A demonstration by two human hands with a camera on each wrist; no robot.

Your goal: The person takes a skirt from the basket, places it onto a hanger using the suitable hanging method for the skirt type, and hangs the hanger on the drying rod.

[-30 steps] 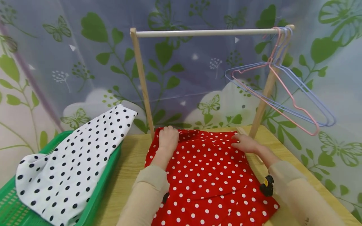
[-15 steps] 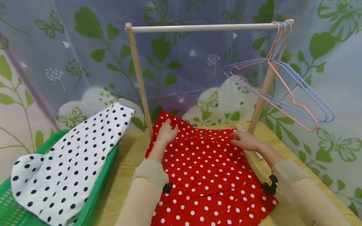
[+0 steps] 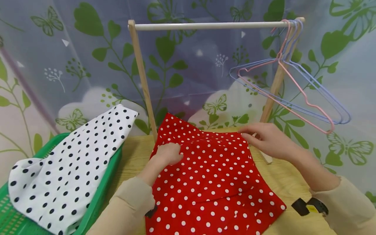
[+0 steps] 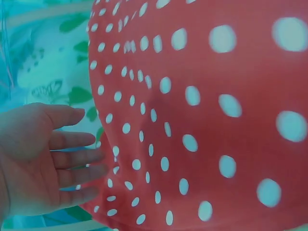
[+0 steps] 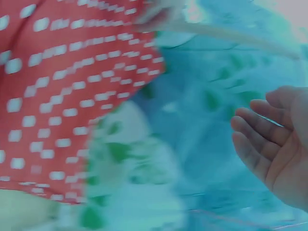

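Treat the step in hand as, most likely, laying the red dotted cloth (image 3: 211, 176) out flat. Find it spread over the worktop (image 3: 133, 153), between the green basket (image 3: 98, 192) to the left and the wooden rack foot (image 3: 266, 159) to the right. Note the left hand (image 3: 168, 155) above the cloth's left side, relaxed and grasping nothing, with fingers extended in the left wrist view. Note likewise the right hand (image 3: 268, 140) near the far right corner, unclenched, fingers loosely bent, and apart from the fabric in the right wrist view. To work well, begin with the far left corner, poking up beside the left post (image 3: 142, 75), and ease it down rather than yanking. Steady the middle with one flat palm while stroking outward with the other, so as not to drag everything sideways. Check the slanting line near the lower middle: impossible to tell from here, crease or seam, so stroke along it lightly before pulling. Even up both side edges by eye, and mind the rack foot, a possible snag. Expect thin fabric to ruck up under hurried palms. Leave the white dotted cloth (image 3: 79, 169) in the basket undisturbed by the left forearm.
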